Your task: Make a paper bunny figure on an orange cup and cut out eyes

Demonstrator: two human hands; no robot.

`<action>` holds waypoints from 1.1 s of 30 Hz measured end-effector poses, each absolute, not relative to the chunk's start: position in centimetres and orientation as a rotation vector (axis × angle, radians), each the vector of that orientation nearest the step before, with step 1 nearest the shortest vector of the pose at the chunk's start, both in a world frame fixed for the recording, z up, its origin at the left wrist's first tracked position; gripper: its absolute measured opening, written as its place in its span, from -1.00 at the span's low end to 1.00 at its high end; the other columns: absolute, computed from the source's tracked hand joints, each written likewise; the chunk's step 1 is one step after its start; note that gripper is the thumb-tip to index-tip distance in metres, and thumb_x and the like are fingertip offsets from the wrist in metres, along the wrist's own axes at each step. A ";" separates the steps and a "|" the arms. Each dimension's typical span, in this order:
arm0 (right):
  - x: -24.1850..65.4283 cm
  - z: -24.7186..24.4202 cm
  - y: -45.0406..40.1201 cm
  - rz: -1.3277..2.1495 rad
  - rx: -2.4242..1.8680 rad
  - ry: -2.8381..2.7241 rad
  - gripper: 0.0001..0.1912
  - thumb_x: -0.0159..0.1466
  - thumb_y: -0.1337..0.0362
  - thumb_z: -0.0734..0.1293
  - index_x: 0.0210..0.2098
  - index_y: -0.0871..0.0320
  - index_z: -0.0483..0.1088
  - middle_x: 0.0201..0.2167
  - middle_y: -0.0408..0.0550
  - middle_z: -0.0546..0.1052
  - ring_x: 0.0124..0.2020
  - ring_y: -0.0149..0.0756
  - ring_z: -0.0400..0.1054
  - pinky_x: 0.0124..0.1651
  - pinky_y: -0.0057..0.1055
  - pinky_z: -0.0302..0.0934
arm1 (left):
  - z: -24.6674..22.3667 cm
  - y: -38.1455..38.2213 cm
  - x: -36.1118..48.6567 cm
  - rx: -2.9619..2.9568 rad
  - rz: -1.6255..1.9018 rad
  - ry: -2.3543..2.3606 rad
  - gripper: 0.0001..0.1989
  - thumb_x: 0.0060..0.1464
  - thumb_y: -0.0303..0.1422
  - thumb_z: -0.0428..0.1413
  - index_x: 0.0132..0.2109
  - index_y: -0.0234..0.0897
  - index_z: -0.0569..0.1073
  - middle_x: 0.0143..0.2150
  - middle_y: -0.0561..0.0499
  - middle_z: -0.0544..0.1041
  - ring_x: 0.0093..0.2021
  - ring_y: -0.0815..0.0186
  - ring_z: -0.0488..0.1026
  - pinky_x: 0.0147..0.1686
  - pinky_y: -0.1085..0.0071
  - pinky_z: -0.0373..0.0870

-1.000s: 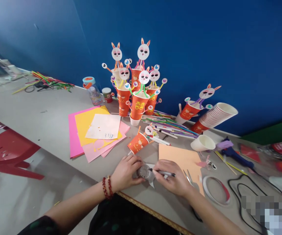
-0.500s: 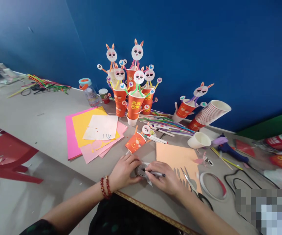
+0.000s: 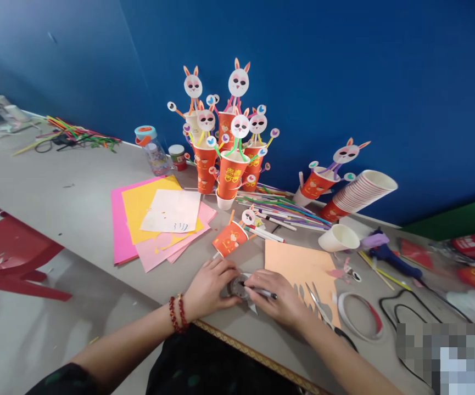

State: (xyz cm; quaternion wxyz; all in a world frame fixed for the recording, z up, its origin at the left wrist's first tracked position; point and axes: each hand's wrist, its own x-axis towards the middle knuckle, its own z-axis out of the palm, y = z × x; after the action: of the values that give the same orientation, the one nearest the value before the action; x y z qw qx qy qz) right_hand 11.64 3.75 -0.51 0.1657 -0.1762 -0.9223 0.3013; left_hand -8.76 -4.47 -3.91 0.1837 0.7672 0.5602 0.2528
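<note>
My left hand (image 3: 211, 289) grips the left edge of a small grey round object (image 3: 238, 286) at the table's front, its thumb and fingers on either side. My right hand (image 3: 274, 296) is closed around a dark pen (image 3: 267, 294), whose tip meets the round object. Under the round object lies a white paper piece (image 3: 253, 308), partly covered by my hands. Just behind them a small red cup (image 3: 229, 239) with a rabbit face leans on its side. Scissors (image 3: 323, 310) lie right of my right hand on a peach sheet (image 3: 292, 258) with cut-outs.
Several rabbit-topped cups (image 3: 232, 175) stand at the back. Coloured sheets (image 3: 124, 225) lie at left, pipe cleaners (image 3: 290, 211) behind. To the right are stacked cups (image 3: 361, 192), a white cup (image 3: 339, 237), a tape roll (image 3: 359, 316), a glue gun (image 3: 397, 260) and a black cable (image 3: 400, 302).
The view has shifted slightly, so the objects at the back sit a little differently in the picture. Both hands keep nearly the same place and hold.
</note>
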 end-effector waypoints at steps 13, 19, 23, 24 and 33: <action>9.6 0.8 2.5 0.497 -0.636 -2.963 -0.93 0.21 0.39 0.24 -0.39 0.12 0.32 -0.48 -0.09 0.51 -0.44 -0.27 0.36 -0.40 -0.42 0.02 | -4.0 -4.5 -8.8 2.162 0.684 1.587 -0.57 0.03 -0.16 0.23 0.02 -0.21 0.43 0.06 -0.08 0.48 0.02 0.11 0.39 -0.01 0.21 0.28; 11.6 1.8 3.5 0.952 -0.950 -2.360 -0.76 0.35 0.26 0.15 -0.43 0.11 0.31 -0.55 -0.17 0.39 -0.50 -0.35 0.32 -0.40 -0.47 0.13 | -4.2 -4.5 -8.8 2.170 0.714 1.572 -0.50 0.03 -0.07 0.24 0.05 -0.21 0.42 0.09 -0.08 0.48 0.02 0.11 0.40 0.00 0.19 0.28; 14.2 1.3 3.4 1.086 -1.051 -2.080 -0.81 0.36 0.23 0.19 -0.37 0.11 0.33 -0.52 -0.16 0.38 -0.50 -0.36 0.29 -0.47 -0.50 0.14 | -4.3 -4.5 -8.9 2.169 0.717 1.572 -0.49 0.00 -0.10 0.26 0.06 -0.22 0.42 0.09 -0.08 0.47 0.02 0.11 0.40 0.01 0.18 0.28; 14.8 0.9 3.2 1.124 -1.077 -2.055 -0.82 0.36 0.22 0.20 -0.35 0.11 0.34 -0.52 -0.16 0.39 -0.51 -0.36 0.28 -0.50 -0.50 0.14 | -4.3 -4.5 -8.9 2.166 0.712 1.580 -0.49 0.00 -0.11 0.27 0.06 -0.22 0.42 0.09 -0.08 0.47 0.02 0.10 0.40 0.00 0.18 0.29; 16.3 -0.7 1.3 1.227 -1.097 -1.993 -0.82 0.39 0.16 0.20 -0.23 0.11 0.35 -0.46 -0.13 0.46 -0.50 -0.35 0.33 -0.45 -0.48 0.24 | -3.8 -4.5 -8.6 2.153 0.707 1.580 -0.53 -0.02 -0.20 0.27 0.03 -0.22 0.42 0.07 -0.08 0.47 0.03 0.10 0.39 0.02 0.18 0.29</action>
State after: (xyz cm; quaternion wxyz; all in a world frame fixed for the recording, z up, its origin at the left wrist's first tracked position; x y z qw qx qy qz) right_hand 16.30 1.30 -0.68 0.2746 -0.4081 -0.7414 0.4564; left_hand -8.63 -4.51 -3.83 0.1883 0.7654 0.5617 0.2514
